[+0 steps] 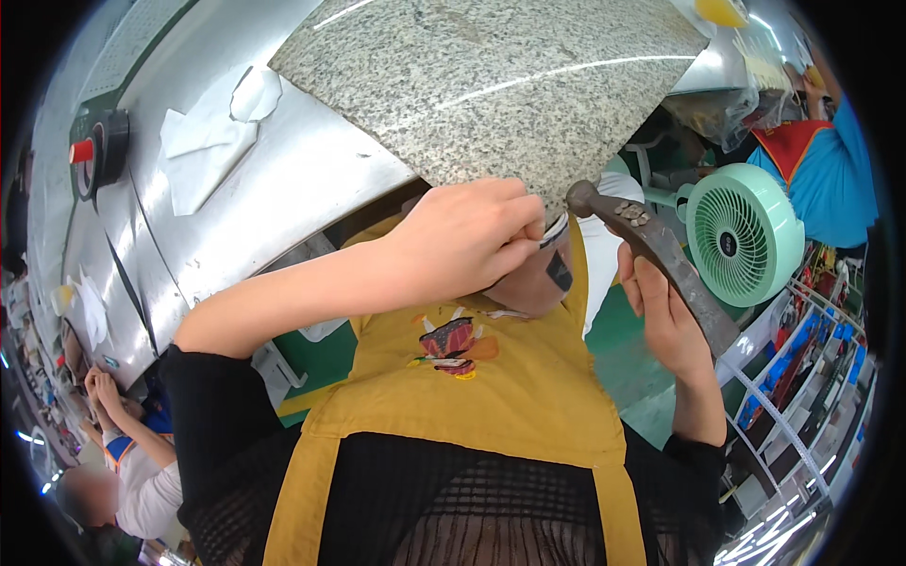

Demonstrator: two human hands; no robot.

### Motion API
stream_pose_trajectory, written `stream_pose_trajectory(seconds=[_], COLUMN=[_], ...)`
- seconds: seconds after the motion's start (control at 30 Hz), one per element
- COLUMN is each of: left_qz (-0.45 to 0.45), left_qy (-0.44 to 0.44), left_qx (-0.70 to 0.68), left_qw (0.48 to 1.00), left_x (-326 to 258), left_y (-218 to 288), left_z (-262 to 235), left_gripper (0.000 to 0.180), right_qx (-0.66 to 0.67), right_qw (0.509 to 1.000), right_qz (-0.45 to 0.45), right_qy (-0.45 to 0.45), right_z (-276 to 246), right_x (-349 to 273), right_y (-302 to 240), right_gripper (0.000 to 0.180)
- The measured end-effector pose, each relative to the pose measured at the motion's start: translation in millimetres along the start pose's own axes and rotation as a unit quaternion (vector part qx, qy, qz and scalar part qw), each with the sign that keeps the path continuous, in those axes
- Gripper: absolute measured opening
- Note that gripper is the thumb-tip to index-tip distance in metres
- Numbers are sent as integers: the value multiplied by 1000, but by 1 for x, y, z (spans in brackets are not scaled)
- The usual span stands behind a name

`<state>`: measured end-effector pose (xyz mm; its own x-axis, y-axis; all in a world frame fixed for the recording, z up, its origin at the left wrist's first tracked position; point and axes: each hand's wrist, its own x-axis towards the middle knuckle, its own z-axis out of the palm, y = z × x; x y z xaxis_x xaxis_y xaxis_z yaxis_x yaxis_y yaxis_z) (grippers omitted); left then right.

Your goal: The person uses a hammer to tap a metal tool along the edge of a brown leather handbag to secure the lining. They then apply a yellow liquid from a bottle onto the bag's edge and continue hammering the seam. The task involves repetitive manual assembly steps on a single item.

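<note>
My left hand (477,231) is closed at the near corner of a speckled granite slab (491,85). Its thumb and fingers pinch the edge of a pinkish-brown, leather-like piece (530,288) with a dark rectangular patch and a pale rim. The piece hangs over my lap below the slab; its upper part is hidden by my hand. My right hand (672,321) is wrapped round a dark metal hammer (651,241), raised at the right. The hammer's rounded face points toward the slab's corner, beside my left hand but apart from it. The hammer's handle is mostly hidden.
A mint-green fan (746,236) stands close to the right of the hammer. On the metal table (311,174) at left lie white scraps (203,156) and a black roll (111,156). A wire rack (793,406) is at right. Co-workers sit at far right and lower left.
</note>
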<state>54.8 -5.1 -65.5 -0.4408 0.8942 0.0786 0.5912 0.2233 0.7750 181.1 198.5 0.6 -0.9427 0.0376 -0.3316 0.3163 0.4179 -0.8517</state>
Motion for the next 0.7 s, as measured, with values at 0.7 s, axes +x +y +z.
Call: stream_pose_trajectory(seconds=[0.7], left_qz=[207], left_qy=[60], left_qx=[227], left_qw=[950], left_x=[-9], left_y=[-20], left_z=[13], left_gripper=[27], right_qx=[-104], right_qw=[989], right_qz=[-61], right_qy=[-80], right_z=[-7], right_x=[15], right_y=[-11], right_gripper=[25])
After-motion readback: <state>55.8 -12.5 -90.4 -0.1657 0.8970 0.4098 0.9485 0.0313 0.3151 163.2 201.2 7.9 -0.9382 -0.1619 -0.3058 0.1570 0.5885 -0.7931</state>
